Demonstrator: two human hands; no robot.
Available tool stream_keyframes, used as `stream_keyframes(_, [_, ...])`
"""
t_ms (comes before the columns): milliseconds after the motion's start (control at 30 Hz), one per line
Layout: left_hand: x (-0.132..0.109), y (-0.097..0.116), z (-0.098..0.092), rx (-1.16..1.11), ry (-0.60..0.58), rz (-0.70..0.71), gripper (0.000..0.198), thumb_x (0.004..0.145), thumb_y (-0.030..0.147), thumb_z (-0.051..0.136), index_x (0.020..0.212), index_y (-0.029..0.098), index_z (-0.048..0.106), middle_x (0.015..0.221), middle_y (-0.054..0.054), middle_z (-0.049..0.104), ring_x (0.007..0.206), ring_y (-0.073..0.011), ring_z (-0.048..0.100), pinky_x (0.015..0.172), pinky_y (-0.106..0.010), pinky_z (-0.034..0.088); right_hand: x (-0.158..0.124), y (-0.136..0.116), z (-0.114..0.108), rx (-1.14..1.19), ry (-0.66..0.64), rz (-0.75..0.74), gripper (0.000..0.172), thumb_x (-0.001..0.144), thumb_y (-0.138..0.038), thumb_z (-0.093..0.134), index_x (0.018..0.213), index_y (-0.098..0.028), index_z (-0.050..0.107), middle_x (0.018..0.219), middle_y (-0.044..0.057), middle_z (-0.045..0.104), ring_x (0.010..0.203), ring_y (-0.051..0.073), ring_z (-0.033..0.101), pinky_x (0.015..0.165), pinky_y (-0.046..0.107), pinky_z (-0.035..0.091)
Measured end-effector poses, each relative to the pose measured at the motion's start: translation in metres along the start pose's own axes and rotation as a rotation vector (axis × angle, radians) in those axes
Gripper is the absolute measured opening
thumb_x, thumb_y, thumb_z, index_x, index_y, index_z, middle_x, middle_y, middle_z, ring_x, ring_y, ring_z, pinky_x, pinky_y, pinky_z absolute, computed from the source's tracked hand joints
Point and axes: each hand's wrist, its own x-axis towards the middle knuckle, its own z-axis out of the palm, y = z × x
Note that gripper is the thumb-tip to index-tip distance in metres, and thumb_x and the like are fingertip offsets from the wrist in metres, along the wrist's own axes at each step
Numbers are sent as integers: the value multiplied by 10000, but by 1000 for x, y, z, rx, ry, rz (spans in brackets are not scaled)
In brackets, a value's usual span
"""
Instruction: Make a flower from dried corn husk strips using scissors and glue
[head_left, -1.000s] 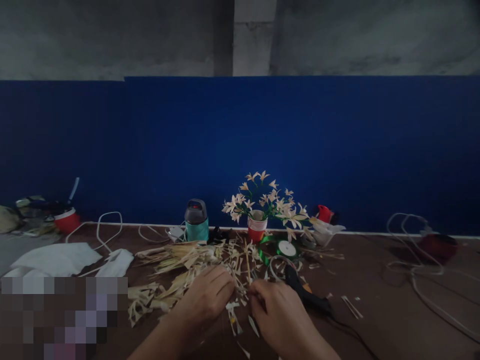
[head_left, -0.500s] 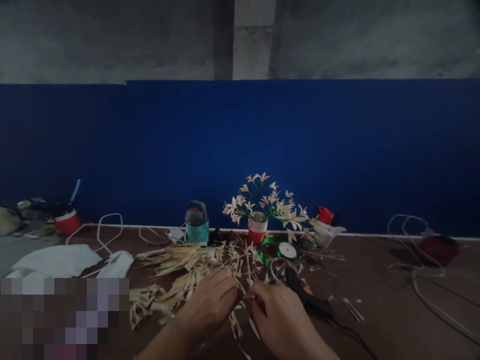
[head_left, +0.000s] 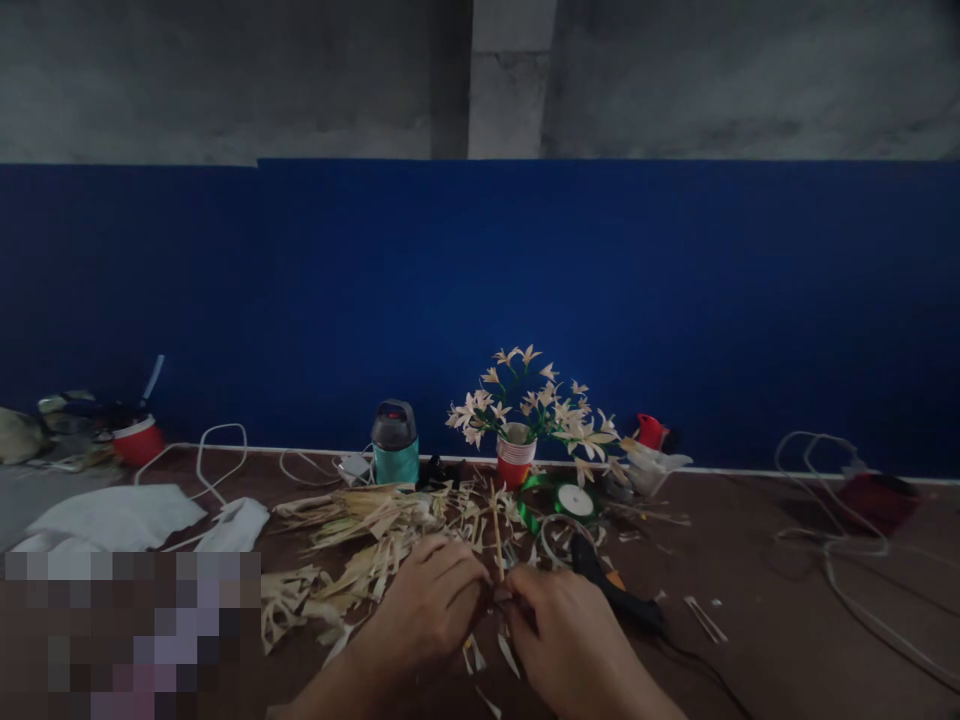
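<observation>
My left hand (head_left: 439,605) and my right hand (head_left: 561,628) meet low in the middle, fingertips pinched together and nearly touching. Whatever small piece is between them is hidden by the fingers. Just beyond them a thin straw-coloured stick (head_left: 496,530) points away from me; whether it is held or lies on the table I cannot tell. Dry pale husk strips (head_left: 375,525) are heaped to the left of the hands. A black glue gun (head_left: 615,595) lies beside my right hand, close to a spool of green ribbon (head_left: 575,501).
Pale artificial flowers (head_left: 555,405) stand in and around a red paper cup (head_left: 516,465) at the back. To its left are a teal device (head_left: 395,455) and white plastic sheeting (head_left: 112,515). White cables (head_left: 832,545) run along the right. A blue panel (head_left: 480,270) closes the back.
Both hands have drawn slightly closer together, the left moving a little right. Their fingers stay pinched. Things on the table have kept their places.
</observation>
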Motion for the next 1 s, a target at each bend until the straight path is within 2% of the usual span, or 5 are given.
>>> stream_keyframes(200, [-4,-25,-1,-188,-36,-141,147,843,150,473,847,189,615,787,-31,665,767,-169,553,761,-322,355,-3,15,-14,59,49,-16,213,779,-163,442,640,-197,599,591,24,653,547,149,576,494,260,226])
stream_keyframes(333, [1,-41,-2,-778,258,-846,124,703,258,664,608,187,626,699,-42,663,734,-187,574,726,-296,411,-2,20,-23,405,57,63,205,832,-281,423,709,-201,566,532,5,634,485,137,553,475,234,303])
stream_keyframes(467, [7,-33,-1,-1667,526,-1428,111,708,255,664,751,153,651,731,-36,663,653,-125,590,597,-216,445,4,2,-8,904,-80,76,166,831,-331,434,799,-184,504,529,9,645,470,122,561,466,206,374])
stream_keyframes(733, [9,-11,-1,-1979,522,-1457,86,737,210,636,744,125,643,703,-43,650,639,-127,606,601,-233,479,6,-23,23,1482,-254,85,286,793,-467,513,815,-193,436,440,-23,613,382,102,517,433,187,372])
stream_keyframes(1000, [4,1,1,-2121,446,-1346,138,719,305,644,763,175,626,737,-8,613,606,-106,562,621,-258,461,6,-23,19,1548,-308,100,294,785,-464,537,802,-178,474,425,-20,608,383,101,534,427,183,353])
